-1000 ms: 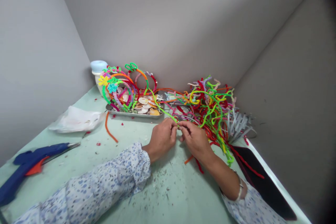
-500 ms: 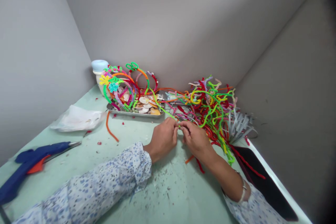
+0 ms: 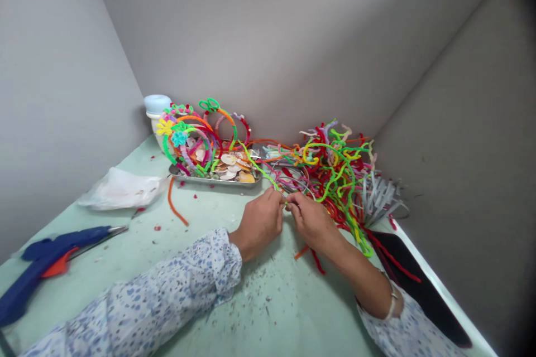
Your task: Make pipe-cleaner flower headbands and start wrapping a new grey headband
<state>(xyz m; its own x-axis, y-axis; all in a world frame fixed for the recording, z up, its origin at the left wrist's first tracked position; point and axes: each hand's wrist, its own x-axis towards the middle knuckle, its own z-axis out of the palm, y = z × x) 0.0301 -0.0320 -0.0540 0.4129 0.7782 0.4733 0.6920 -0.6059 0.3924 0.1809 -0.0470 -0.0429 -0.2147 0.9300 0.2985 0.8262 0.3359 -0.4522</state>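
One fuzzy, lime-green stem (image 3: 270, 179) is pinched in the grip of your left hand (image 3: 260, 224) and right hand (image 3: 312, 220), slanting far and left over the bench (image 3: 209, 217) toward a metal tray (image 3: 218, 183).

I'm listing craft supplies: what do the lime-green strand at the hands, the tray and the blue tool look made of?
Lime-green strand: matte, fuzzy fibre, judging by its fluffy edge; any wire core is hidden.
Tray: probably metal, given its silvery, shiny rim.
Blue tool: likely plastic, from its solid-coloured moulded body; the shiny grey tip looks like metal.
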